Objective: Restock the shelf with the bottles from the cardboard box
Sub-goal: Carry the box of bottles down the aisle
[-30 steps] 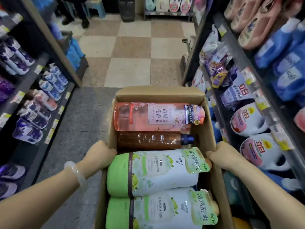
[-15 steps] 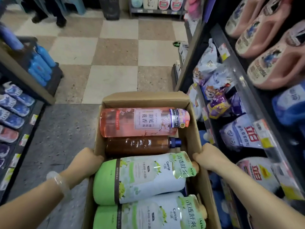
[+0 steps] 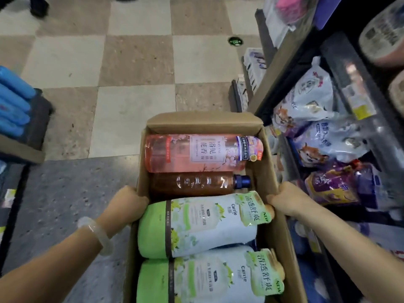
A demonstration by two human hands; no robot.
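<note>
I carry an open cardboard box (image 3: 203,122) in front of me along a shop aisle. My left hand (image 3: 125,204) grips its left wall and my right hand (image 3: 286,200) grips its right wall. Inside, lying on their sides, are a pink bottle (image 3: 196,153) at the far end, a brown bottle with a blue cap (image 3: 196,182) behind it, and two green-and-white bottles, one (image 3: 196,224) in the middle and one (image 3: 207,281) nearest me. The shelf (image 3: 354,88) on my right holds bagged and bottled goods.
Purple and white refill bags (image 3: 314,119) crowd the right shelf close to the box. Blue bottles (image 3: 13,106) stand on a low shelf end at the left. Checked floor tiles (image 3: 135,73) stretch ahead, with grey floor (image 3: 65,193) under me.
I have walked forward with the box: the left shelves have slid out of view and the right shelf bags are now closer. Both hands keep the same hold.
</note>
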